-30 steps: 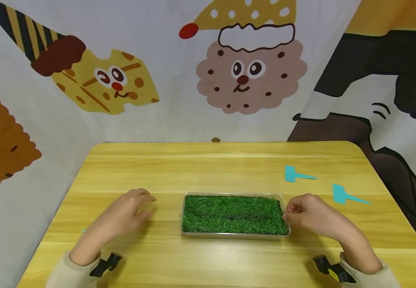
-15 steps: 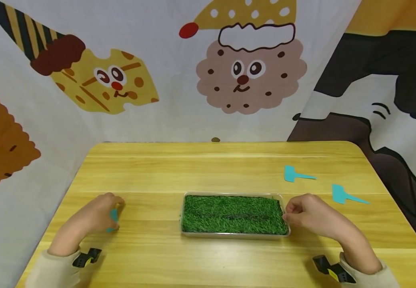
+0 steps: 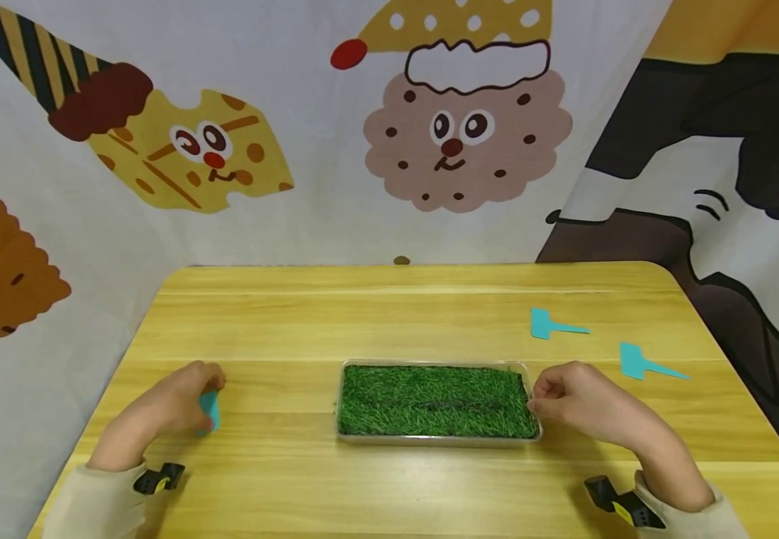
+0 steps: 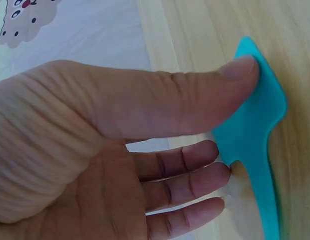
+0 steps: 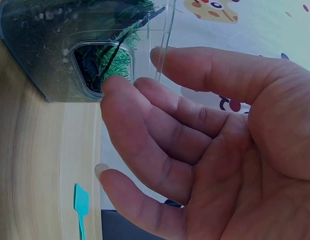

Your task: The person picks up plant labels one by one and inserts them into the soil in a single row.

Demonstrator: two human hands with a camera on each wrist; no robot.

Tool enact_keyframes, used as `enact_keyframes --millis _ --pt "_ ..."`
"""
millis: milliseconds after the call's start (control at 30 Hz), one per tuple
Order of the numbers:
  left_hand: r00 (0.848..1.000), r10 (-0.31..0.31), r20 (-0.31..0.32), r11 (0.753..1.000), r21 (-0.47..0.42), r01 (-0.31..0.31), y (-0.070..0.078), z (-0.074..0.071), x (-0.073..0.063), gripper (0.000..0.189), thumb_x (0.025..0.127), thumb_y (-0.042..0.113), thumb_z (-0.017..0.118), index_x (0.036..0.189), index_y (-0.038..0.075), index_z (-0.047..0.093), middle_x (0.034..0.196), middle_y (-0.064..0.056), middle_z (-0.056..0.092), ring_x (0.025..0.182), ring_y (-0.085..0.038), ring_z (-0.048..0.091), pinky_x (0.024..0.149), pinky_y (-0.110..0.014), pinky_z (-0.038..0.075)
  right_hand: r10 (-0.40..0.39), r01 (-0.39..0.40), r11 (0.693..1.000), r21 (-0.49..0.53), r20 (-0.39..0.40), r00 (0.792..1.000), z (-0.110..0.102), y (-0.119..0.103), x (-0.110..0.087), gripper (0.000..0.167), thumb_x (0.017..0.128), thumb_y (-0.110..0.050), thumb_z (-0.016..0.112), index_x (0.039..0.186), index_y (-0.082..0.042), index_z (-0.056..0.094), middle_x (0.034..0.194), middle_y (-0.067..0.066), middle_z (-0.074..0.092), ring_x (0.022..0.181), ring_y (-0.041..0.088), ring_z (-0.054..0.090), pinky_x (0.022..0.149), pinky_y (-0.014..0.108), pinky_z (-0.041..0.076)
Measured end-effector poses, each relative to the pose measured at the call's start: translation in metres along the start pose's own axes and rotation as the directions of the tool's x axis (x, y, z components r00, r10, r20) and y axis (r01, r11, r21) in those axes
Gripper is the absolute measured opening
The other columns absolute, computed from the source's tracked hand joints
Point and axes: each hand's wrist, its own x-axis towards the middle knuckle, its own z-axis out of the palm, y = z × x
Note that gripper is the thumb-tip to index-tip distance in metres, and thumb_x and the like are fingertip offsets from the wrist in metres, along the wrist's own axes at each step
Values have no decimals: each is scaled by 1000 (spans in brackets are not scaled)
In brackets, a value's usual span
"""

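A flat turquoise tag (image 4: 247, 130), broad-headed and narrow-stemmed, is held well to the left of a clear rectangular box (image 3: 438, 442), which is set flat on the counter (image 3: 362, 322) and filled with green turf (image 3: 430, 397).

Grass (image 3: 389, 397) lies in the box (image 3: 438, 442) on the table (image 3: 282, 322), the right hand (image 3: 585, 400) at the box's right end. Well left, the left hand (image 3: 172, 398) has a tag (image 3: 210, 412). Behind the box, rightward, lies a second tag (image 3: 541, 323); farther right, a third tag (image 3: 631, 361). A cloth (image 3: 325, 224) hangs behind the table.
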Motion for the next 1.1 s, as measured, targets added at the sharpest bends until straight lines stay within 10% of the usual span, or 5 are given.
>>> enact_keyframes --millis 1100 --pt "996 83 14 994 -67 -81 -1 -10 0 25 86 10 86 78 12 62 73 1 55 69 -18 47 62 -31 41 -42 42 999 -27 -9 999 -2 0 0 13 98 -17 73 86 -12 70 81 -5 69 65 10 54 57 28 45"
